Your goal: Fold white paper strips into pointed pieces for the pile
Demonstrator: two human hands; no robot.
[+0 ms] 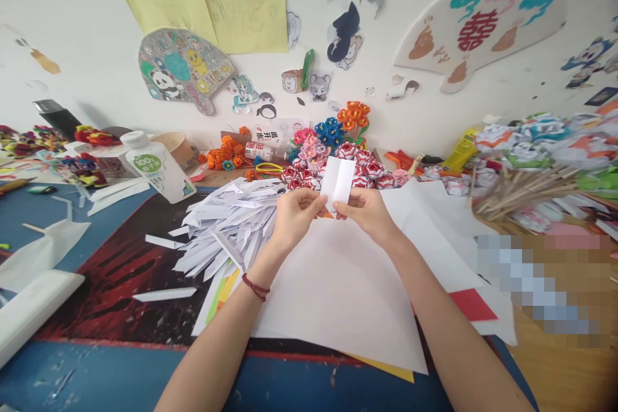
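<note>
A small folded piece of white paper (338, 179) is held upright between my two hands, a crease running down its length. My left hand (300, 211) pinches its lower left edge, and my right hand (365, 209) grips the lower right edge. Both hands are over a large white sheet (345, 283) lying on the dark mat. To the left of my left hand is a big heap of folded white paper strips (232, 215).
Bunches of red-and-white paper flowers (369, 167) lie behind my hands. A white bottle (157, 167) leans at the back left. Flowers on wooden sticks (521, 190) fill the right side. A red paper piece (473, 304) pokes out at right.
</note>
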